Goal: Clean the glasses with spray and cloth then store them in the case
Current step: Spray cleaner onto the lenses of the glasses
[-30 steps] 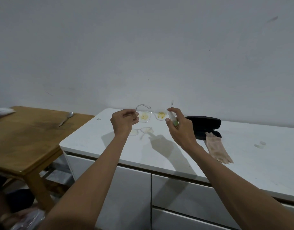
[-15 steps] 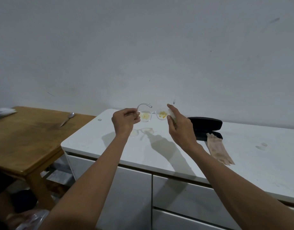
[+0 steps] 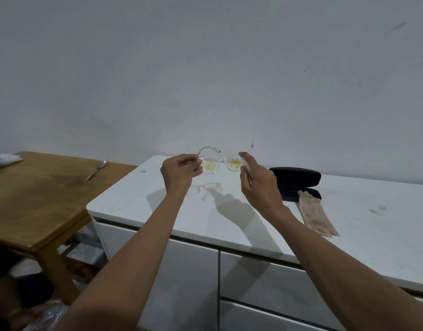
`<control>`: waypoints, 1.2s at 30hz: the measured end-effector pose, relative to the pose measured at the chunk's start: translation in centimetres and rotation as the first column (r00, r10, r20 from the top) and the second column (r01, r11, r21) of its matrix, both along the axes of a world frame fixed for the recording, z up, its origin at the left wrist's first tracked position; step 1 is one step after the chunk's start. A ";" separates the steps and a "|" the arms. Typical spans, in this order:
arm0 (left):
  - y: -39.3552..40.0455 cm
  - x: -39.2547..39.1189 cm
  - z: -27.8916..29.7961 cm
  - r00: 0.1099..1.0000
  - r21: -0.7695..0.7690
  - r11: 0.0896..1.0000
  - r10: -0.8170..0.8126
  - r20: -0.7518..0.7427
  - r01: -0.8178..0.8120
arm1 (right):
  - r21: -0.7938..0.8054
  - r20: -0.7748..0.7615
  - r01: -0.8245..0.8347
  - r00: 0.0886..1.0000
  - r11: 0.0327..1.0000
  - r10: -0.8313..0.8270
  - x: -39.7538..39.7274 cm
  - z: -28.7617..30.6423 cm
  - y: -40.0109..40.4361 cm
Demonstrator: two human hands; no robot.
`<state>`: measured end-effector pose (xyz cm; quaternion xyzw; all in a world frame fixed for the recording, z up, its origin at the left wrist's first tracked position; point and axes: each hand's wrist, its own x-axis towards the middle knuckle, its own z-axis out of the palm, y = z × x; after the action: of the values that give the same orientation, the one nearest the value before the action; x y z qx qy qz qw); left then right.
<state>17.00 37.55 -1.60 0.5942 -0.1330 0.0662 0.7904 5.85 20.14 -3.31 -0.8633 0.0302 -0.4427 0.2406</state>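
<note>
Since a moment ago my right hand (image 3: 258, 182), clamped on the spray bottle (image 3: 246, 166), edges nearer the smeared glasses (image 3: 221, 163) pinched in my left hand (image 3: 179, 172); wiping with the cloth (image 3: 315, 217) and storing in the open case (image 3: 299, 183) remain.

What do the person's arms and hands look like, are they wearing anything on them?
Both forearms are bare right down to the picture's lower edge: no sleeves show. The left hand and right hand wear no gloves, and no watch, bracelet or ring is visible. The fingers are bare too.
</note>
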 end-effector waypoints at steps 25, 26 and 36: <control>-0.2 0.0 -0.5 1.000 0.019 1.000 0.013 -0.027 -0.013 | 0.035 -0.008 -0.051 0.999 0.998 0.052 0.5 0.1 2.1; -0.2 0.0 -0.5 1.000 0.018 1.000 0.014 -0.027 -0.014 | 0.030 -0.005 -0.063 0.998 0.998 0.063 0.6 0.2 2.5; 0.0 -0.8 0.1 1.000 0.046 0.999 0.022 -0.011 -0.021 | 0.013 0.003 -0.119 0.993 0.993 0.119 1.8 -0.4 5.0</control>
<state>16.20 37.55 -1.47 0.6141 -0.1235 0.0679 0.7766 7.62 25.09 -3.66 -0.8615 -0.0188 -0.4282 0.2722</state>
